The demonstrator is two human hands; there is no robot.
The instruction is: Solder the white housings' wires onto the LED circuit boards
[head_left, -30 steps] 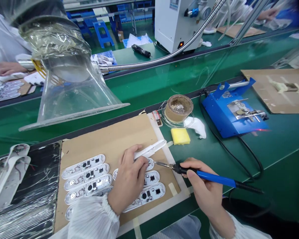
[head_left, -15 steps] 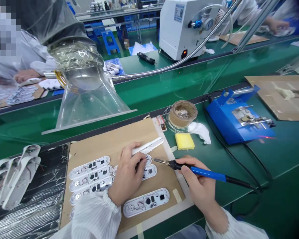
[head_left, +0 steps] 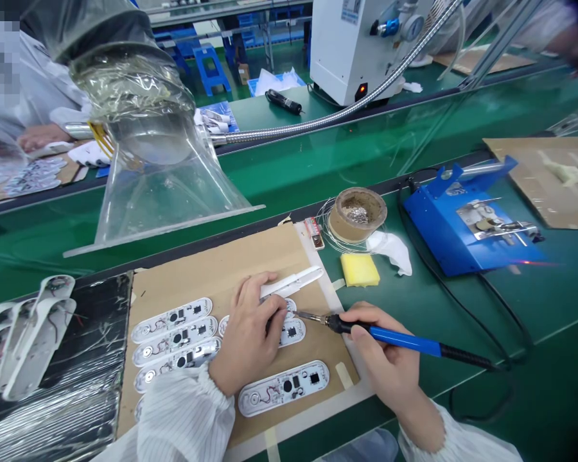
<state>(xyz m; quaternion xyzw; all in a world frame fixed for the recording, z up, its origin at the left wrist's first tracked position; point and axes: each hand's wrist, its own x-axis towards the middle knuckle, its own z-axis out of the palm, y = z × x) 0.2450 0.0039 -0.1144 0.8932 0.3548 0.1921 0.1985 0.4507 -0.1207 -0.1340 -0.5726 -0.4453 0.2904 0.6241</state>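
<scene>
My right hand (head_left: pixel 388 356) is closed around the blue handle of a soldering iron (head_left: pixel 404 340), held like a pen. The iron's thin tip points left and meets the edge of a small white housing end beside my left fingers; whether it touches is too small to tell. My left hand (head_left: pixel 250 327) is closed on a white plastic casing (head_left: pixel 293 282), which rests tilted on the cardboard. Its thumb and fingertips are curled, and the hand hides much of the parts below. Another white casing with a circuit board (head_left: pixel 284 388) lies just in front of it.
Several boarded casings (head_left: pixel 173 319) lie on the cardboard mat (head_left: pixel 231 253), left. White shells (head_left: pixel 38 346) sit farther left. A solder spool (head_left: pixel 356 215), yellow sponge (head_left: pixel 359 269) and blue soldering-iron stand (head_left: pixel 467 224) are behind right. A clear fume hood (head_left: pixel 168 205) hangs over the back edge.
The soldering iron's tip has come slightly left, closer to the part by my left fingers. My left hand keeps its hold. The whole view has shifted a little.
</scene>
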